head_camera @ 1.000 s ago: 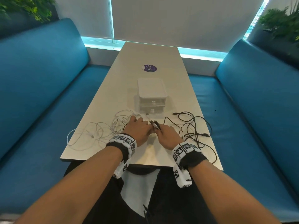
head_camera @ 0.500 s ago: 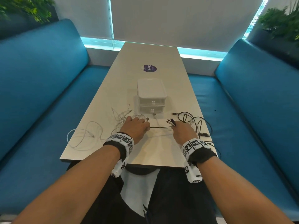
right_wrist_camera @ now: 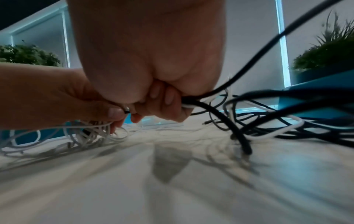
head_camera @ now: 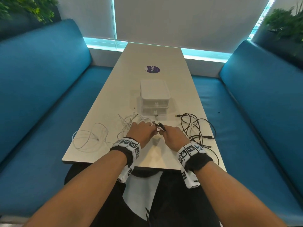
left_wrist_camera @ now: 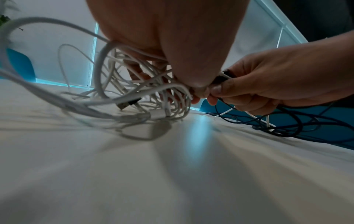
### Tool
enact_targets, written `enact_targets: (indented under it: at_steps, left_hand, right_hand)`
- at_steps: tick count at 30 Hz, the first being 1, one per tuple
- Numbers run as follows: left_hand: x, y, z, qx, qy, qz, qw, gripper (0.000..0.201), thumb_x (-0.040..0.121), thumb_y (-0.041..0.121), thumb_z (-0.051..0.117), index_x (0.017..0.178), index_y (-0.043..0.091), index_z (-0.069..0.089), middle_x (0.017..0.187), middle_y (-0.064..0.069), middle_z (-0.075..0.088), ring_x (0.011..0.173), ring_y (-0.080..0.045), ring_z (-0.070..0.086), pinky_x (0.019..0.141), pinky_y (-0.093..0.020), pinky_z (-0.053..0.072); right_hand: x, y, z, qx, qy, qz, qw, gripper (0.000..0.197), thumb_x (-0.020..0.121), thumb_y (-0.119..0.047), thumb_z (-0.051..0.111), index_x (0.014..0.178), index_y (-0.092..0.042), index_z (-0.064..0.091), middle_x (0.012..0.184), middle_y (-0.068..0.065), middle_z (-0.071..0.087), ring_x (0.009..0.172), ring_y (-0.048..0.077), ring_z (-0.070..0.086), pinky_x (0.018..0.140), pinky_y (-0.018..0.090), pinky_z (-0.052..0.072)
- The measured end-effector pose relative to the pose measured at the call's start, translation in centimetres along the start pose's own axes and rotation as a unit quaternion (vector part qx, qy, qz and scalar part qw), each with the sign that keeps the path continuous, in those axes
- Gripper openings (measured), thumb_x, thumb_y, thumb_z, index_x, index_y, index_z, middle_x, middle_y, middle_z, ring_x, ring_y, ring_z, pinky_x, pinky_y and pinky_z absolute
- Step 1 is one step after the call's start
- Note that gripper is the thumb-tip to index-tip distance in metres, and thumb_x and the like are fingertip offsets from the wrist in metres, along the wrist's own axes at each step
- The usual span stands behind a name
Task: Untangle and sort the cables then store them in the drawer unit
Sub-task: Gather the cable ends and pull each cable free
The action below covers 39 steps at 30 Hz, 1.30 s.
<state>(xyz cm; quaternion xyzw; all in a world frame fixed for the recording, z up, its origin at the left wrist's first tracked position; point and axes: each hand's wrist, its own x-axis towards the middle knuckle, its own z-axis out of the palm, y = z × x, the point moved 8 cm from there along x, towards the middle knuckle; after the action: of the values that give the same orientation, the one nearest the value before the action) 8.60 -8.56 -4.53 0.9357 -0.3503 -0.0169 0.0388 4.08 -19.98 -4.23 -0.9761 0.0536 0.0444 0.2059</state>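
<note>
Both hands are working close together over the near middle of the bench (head_camera: 105,102). The left hand (head_camera: 142,132) is curling its fingers through a bunch of white cables (left_wrist_camera: 134,91), and the right hand (head_camera: 173,134) is gripping a bundle of black cables (right_wrist_camera: 226,115) with a white strand caught in it. Between their fingertips they are pinching a short stretch of thin black cable, though which plug belongs to it is too small to tell.

Judging from this, the main risk is pulling the hands apart while loops are crossing: that would be tightening a knot rather than freeing it, and could be dragging the loose coils off the bench edge, since some black loops are already lying near the right rim. A white strand running among the black ones could also be getting sorted into the wrong pile.

White loops are spreading left of the left hand; the black tangle is lying right of the right hand. The drawer unit (head_camera: 155,99) is standing just beyond the hands, both drawers looking closed.
</note>
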Motion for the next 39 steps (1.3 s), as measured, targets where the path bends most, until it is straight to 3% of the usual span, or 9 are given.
enact_targets:
  at_steps: [5, 9, 15, 19, 23, 26, 31, 37, 39]
  left_hand:
    - [0.0, 0.6, -0.2, 0.017, 0.038, 0.015, 0.999, 0.029, 0.107, 0.035, 0.034, 0.116, 0.026, 0.06, 0.108, 0.002, 0.059, 0.107, -0.024, 0.054, 0.098, -0.046, 0.035]
    - [-0.1, 0.8, -1.0, 0.03, 0.084, 0.015, 0.996, 0.028, 0.105, 0.031, 0.04, 0.121, 0.026, 0.061, 0.13, 0.0, 0.053, 0.123, -0.03, 0.041, 0.102, -0.048, 0.033]
    - [-0.1, -1.0, -0.6, 0.004, 0.019, -0.038, 0.999, 0.03, 0.102, 0.038, 0.037, 0.123, 0.031, 0.057, 0.128, -0.002, 0.051, 0.115, -0.029, 0.049, 0.101, -0.05, 0.034]
    - [0.2, -0.6, -0.6, 0.002, -0.01, -0.023, 1.0, 0.03, 0.103, 0.037, 0.037, 0.124, 0.029, 0.057, 0.126, -0.004, 0.05, 0.11, -0.029, 0.051, 0.099, -0.046, 0.037]
    - [0.4, -0.6, -0.6, 0.008, 0.0, -0.032, 0.999, 0.029, 0.104, 0.035, 0.037, 0.12, 0.025, 0.059, 0.125, -0.006, 0.049, 0.11, -0.031, 0.052, 0.097, -0.043, 0.037]
    - [0.4, -0.2, -0.7, 0.011, 0.006, -0.027, 1.0, 0.033, 0.105, 0.038, 0.036, 0.124, 0.025, 0.059, 0.127, -0.006, 0.05, 0.112, -0.032, 0.053, 0.097, -0.045, 0.039]
    - [-0.2, -0.3, -1.3, 0.022, 0.005, -0.005, 1.0, 0.033, 0.103, 0.041, 0.039, 0.127, 0.028, 0.058, 0.129, -0.004, 0.051, 0.117, -0.03, 0.051, 0.098, -0.044, 0.038]
    - [-0.4, -2.8, -1.6, 0.011, -0.012, -0.032, 0.999, 0.03, 0.104, 0.038, 0.038, 0.111, 0.021, 0.063, 0.115, -0.003, 0.052, 0.1, -0.028, 0.059, 0.076, -0.036, 0.04]
    - [-0.4, -3.0, -1.5, 0.011, -0.009, -0.03, 0.999, 0.03, 0.105, 0.038, 0.037, 0.111, 0.022, 0.061, 0.113, -0.003, 0.052, 0.096, -0.027, 0.061, 0.076, -0.037, 0.042]
  right_hand:
    - [0.1, 1.7, -1.1, -0.038, 0.027, 0.026, 0.999, 0.024, 0.102, -0.033, 0.039, 0.104, -0.022, 0.06, 0.091, 0.009, 0.067, 0.079, 0.029, 0.062, 0.072, 0.043, 0.055]
    - [0.2, 2.7, -1.7, -0.055, 0.037, 0.061, 0.996, 0.026, 0.102, -0.035, 0.039, 0.109, -0.02, 0.059, 0.093, 0.01, 0.064, 0.081, 0.03, 0.063, 0.073, 0.042, 0.056]
    - [0.0, 4.5, -2.3, -0.068, 0.044, 0.106, 0.991, 0.026, 0.103, -0.034, 0.037, 0.109, -0.018, 0.057, 0.092, 0.008, 0.061, 0.08, 0.028, 0.061, 0.075, 0.042, 0.055]
    - [-0.3, 4.8, -2.6, -0.088, 0.046, 0.126, 0.987, 0.026, 0.104, -0.032, 0.037, 0.11, -0.017, 0.057, 0.094, 0.008, 0.062, 0.081, 0.026, 0.06, 0.075, 0.039, 0.053]
    - [0.1, 2.3, -2.9, -0.032, 0.082, 0.051, 0.995, 0.029, 0.103, -0.036, 0.036, 0.112, -0.017, 0.056, 0.09, 0.011, 0.066, 0.077, 0.03, 0.063, 0.072, 0.042, 0.055]
    - [0.3, -0.8, -1.5, -0.016, 0.041, -0.032, 0.999, 0.03, 0.104, -0.034, 0.037, 0.118, -0.016, 0.057, 0.096, 0.014, 0.069, 0.083, 0.034, 0.065, 0.069, 0.037, 0.05]
    - [0.5, -0.2, 0.1, -0.006, 0.018, -0.016, 1.0, 0.022, 0.105, -0.032, 0.039, 0.116, -0.021, 0.055, 0.092, 0.01, 0.066, 0.082, 0.031, 0.064, 0.073, 0.041, 0.054]
    - [0.1, 5.4, -2.5, -0.002, 0.087, 0.088, 0.992, 0.027, 0.103, -0.033, 0.042, 0.115, -0.015, 0.058, 0.099, 0.012, 0.068, 0.09, 0.033, 0.065, 0.079, 0.04, 0.054]
    - [0.0, 6.1, -2.8, -0.015, 0.082, 0.093, 0.992, 0.025, 0.102, -0.035, 0.043, 0.111, -0.019, 0.06, 0.098, 0.01, 0.068, 0.087, 0.031, 0.065, 0.078, 0.041, 0.055]
